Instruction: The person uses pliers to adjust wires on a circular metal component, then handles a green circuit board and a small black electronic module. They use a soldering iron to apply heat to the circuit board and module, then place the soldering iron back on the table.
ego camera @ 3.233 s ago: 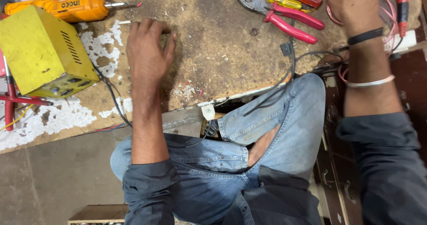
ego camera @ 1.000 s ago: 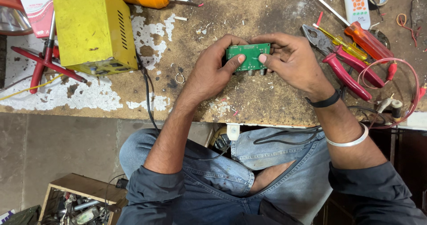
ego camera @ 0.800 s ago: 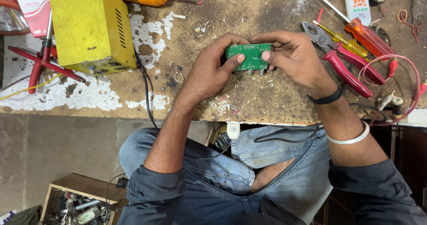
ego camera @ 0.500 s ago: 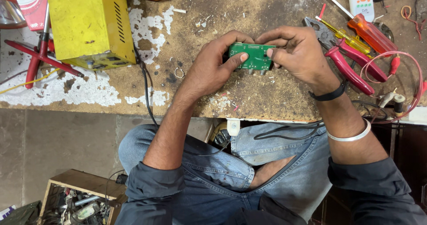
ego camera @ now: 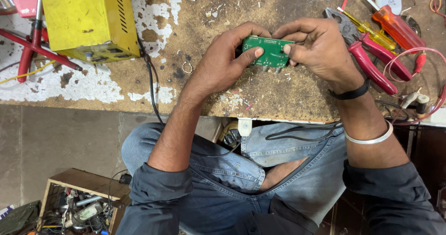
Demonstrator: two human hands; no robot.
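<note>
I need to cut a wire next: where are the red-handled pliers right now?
In the head view, the red-handled pliers lie on the worn wooden workbench, just right of the right hand, beside the orange-handled screwdriver.

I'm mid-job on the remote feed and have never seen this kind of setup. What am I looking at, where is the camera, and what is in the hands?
There is no machine here: a seated person works with two bare hands. The single camera sits on their head and looks down over their arms and lap. The left hand and the right hand together hold a small green circuit board just above a worn workbench. On the bench lie a yellow metal box to the left, red-handled pliers and an orange-handled screwdriver to the right, plus red wires.
</note>
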